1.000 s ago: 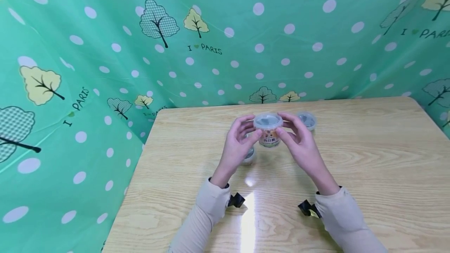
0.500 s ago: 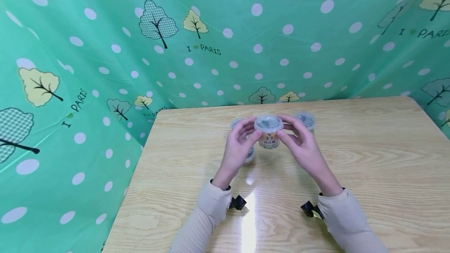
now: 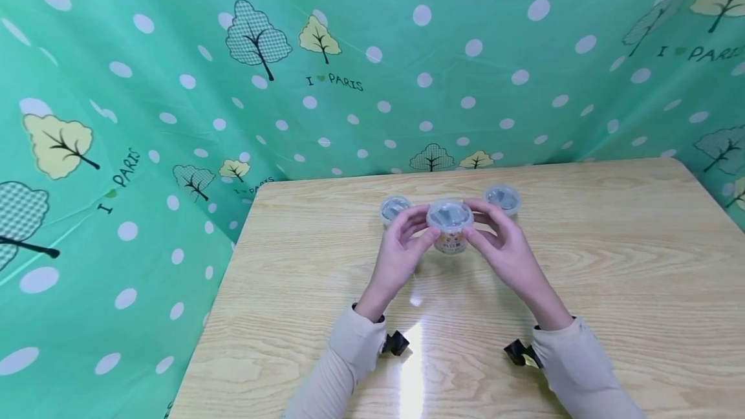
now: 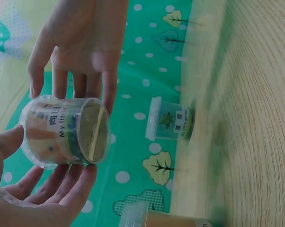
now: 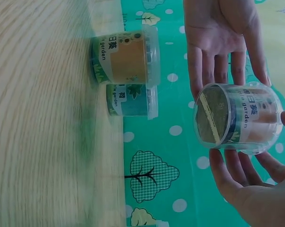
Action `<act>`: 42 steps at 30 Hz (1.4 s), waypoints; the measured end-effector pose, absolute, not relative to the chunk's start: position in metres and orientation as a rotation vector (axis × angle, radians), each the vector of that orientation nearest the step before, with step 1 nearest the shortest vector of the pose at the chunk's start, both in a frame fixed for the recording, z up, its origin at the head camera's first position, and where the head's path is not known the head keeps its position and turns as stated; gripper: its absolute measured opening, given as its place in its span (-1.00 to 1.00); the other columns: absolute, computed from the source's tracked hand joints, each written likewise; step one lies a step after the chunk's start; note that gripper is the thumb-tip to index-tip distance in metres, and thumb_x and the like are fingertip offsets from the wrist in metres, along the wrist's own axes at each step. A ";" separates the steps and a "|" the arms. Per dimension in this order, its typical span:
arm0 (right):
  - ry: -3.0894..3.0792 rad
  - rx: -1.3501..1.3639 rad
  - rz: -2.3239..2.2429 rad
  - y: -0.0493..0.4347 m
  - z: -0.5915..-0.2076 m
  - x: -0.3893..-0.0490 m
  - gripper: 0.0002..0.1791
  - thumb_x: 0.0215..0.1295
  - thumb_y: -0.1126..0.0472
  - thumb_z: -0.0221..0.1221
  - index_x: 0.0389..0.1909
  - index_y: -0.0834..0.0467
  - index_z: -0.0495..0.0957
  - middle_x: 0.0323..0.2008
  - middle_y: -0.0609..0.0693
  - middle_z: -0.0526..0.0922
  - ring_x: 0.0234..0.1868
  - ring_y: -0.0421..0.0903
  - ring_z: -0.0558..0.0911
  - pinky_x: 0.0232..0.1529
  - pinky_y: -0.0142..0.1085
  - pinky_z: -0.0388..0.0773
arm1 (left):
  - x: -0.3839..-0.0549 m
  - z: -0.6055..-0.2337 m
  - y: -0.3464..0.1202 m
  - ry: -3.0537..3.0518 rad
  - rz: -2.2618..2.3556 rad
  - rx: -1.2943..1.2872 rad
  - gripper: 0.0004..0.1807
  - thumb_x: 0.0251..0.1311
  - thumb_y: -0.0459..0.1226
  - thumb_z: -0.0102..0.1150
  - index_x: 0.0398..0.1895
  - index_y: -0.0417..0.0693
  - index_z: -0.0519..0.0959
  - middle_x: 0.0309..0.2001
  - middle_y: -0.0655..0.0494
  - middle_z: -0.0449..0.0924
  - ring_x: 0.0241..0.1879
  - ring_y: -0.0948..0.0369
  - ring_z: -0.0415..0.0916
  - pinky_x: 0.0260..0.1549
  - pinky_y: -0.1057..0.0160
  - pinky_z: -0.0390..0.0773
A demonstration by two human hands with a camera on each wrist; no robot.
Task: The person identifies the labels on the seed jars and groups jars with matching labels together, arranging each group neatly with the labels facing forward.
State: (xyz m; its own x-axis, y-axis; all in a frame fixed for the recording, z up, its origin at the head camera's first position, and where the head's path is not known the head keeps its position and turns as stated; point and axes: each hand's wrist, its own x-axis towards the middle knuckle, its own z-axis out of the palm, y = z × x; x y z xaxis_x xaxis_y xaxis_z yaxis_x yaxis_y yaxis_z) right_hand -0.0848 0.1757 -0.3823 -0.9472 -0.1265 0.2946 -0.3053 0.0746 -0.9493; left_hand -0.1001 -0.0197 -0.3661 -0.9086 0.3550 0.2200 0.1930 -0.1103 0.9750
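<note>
Between both hands is a clear lidded plastic cup (image 3: 450, 228), with an orange label bearing dark characters and "little garden" lettering. My left hand (image 3: 403, 244) holds its left side with thumb and fingers; my right hand (image 3: 499, 241) grips the opposite side. In both wrist views the held cup (image 4: 66, 132) hangs above the table, its base showing a dark fill with a pale strip across it. A green-labelled cup (image 4: 168, 119) stands beyond it in the left wrist view. Two more cups, an orange-labelled cup (image 5: 121, 57) and a green-labelled one (image 5: 133, 100), appear in the right wrist view.
On the wooden table (image 3: 611, 264), one lidded cup (image 3: 394, 207) stands behind my left hand and another lidded cup (image 3: 502, 199) behind my right. A green dotted cloth (image 3: 372, 83) hangs along the back and left. Black wrist mounts stick out from both sleeves.
Both hands have moved slightly down and right in the head view with the held cup. The back-left cup has come into sight, while a nearer cup is now hidden behind the left hand.
</note>
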 end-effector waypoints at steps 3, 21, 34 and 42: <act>-2.200 0.460 2.002 0.177 -0.385 -0.085 -0.49 0.28 0.29 0.11 0.24 0.24 0.28 0.17 0.07 0.32 0.15 -0.02 0.36 0.07 -0.41 0.44 | -0.099 -0.366 -0.020 2.019 2.159 0.631 -0.50 0.20 -0.42 0.09 0.20 -0.37 0.25 0.14 -0.25 0.34 0.14 -0.08 0.33 0.11 0.17 0.42; -2.257 0.533 1.961 0.184 -0.395 -0.085 -0.46 0.21 0.40 0.15 0.23 0.25 0.27 0.18 0.12 0.31 0.16 -0.02 0.36 0.12 -0.39 0.41 | -0.108 -0.397 -0.022 2.016 2.153 0.571 -0.48 0.08 -0.35 0.24 0.16 -0.21 0.38 0.12 -0.03 0.43 0.11 0.08 0.40 0.09 0.13 0.44; -2.333 0.508 1.924 0.191 -0.399 -0.086 -0.46 0.23 0.35 0.14 0.24 0.20 0.27 0.18 0.06 0.32 0.16 -0.04 0.35 0.12 -0.42 0.40 | -0.097 -0.401 -0.006 2.007 2.205 0.483 -0.45 0.14 -0.41 0.16 0.22 -0.29 0.29 0.19 -0.13 0.35 0.18 0.08 0.33 0.12 0.30 0.39; -2.352 0.517 1.925 0.196 -0.402 -0.088 -0.46 0.23 0.41 0.12 0.25 0.22 0.26 0.19 0.11 0.30 0.16 0.05 0.34 0.11 -0.44 0.41 | -0.090 -0.402 0.008 2.006 2.236 0.399 -0.44 0.17 -0.47 0.09 0.25 -0.35 0.22 0.23 -0.17 0.28 0.24 0.07 0.24 0.21 0.23 0.28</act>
